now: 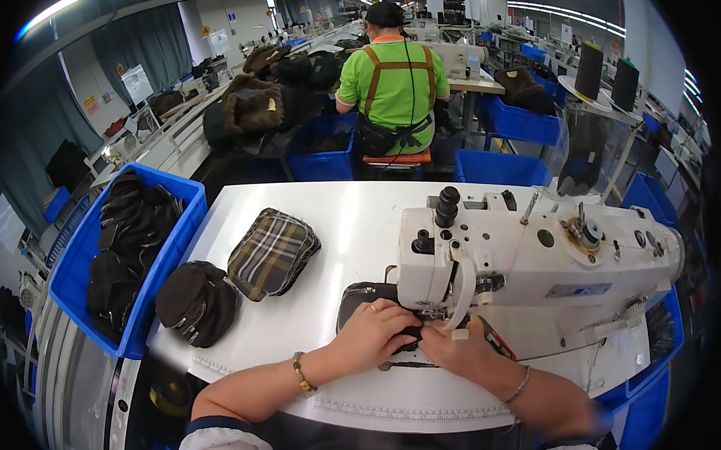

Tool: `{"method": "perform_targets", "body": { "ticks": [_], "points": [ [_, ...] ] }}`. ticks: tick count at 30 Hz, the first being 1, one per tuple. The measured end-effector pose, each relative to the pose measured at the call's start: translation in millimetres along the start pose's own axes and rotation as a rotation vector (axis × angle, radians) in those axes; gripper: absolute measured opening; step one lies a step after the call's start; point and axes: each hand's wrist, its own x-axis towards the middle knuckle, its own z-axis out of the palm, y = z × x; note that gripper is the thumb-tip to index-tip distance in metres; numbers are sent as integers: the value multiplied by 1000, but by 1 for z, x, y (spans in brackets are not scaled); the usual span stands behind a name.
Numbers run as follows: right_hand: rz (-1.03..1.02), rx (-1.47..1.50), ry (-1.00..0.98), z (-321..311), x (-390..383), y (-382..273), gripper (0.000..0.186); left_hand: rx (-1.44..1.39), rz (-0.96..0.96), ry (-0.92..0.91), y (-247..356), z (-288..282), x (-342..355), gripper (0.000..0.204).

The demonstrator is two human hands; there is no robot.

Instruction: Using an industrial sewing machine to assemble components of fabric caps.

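while the dark piece (362,296) lies under the head of the sewing machine (531,266), work on it looks to be partway, not finished; how much of its stitching is done cannot be told, since the fingers cover that spot. a plaid piece (273,253) and a rounded black piece (196,303) lie apart from it on the white counter (352,209), and more black pieces (125,267) are heaped in the blue bin (73,274); whether these are done or waiting does not show.

the dark piece is flat-looking cloth with a rounded far corner and a paler line running along its edge; its near part is hidden. the left hand (381,333) lies over it, fingers bent down onto the cloth, though whether they pinch it i cannot tell. the right hand (456,345) is curled at its right side, close by the presser area, its grip hidden too. just beside that hand is a red-and-black tool (498,340).
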Motion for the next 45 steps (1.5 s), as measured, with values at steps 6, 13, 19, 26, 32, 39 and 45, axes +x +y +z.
{"method": "perform_targets", "body": {
  "ticks": [6,13,19,26,32,39,45],
  "points": [
    [16,55,-18,-3,-4,-5,17,-131,-8,-14,-4,2,1,22],
    [-10,-197,-85,-13,-1,-12,17,-184,3,28,-6,-5,8,16],
    [87,-95,-246,-18,-6,-37,28,-188,-46,-65,-11,-8,11,16],
    [99,-58,-320,-27,-9,-46,30,62,10,-153,-1,0,-1,19],
    [90,-62,-358,-28,-8,-46,29,114,38,-143,0,0,-1,18],
    [61,-102,-353,-26,-7,-42,36,96,40,-134,-5,3,2,18],
    [129,-138,-381,-14,-10,-30,40,54,50,-15,-19,7,16,21]
  ]
}}
